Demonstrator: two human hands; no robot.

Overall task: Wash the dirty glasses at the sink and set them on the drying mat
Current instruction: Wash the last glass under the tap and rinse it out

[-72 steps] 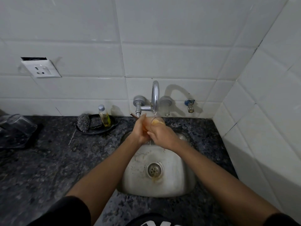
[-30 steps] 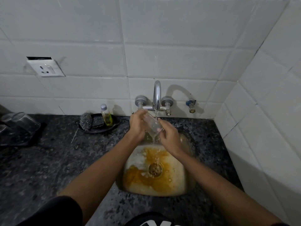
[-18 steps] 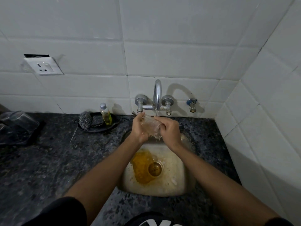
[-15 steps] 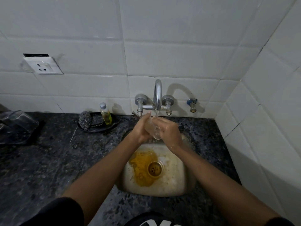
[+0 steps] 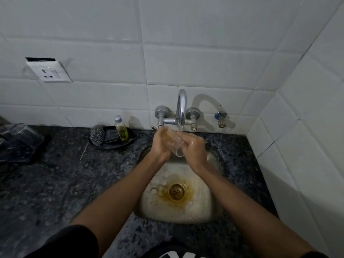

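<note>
Glass (image 5: 172,144) gripped tilted in your left hand (image 5: 160,144) and right hand (image 5: 193,148) under the tap (image 5: 181,108): turn it so water reaches the cloudy inside.

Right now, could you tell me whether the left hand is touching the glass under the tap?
Touching. The head view shows the left hand wrapped around the upper end of the tilted glass, with no gap between them.

Bare forearms (image 5: 119,200), black short sleeves (image 5: 68,243), black shirt with white print (image 5: 178,255)
</note>
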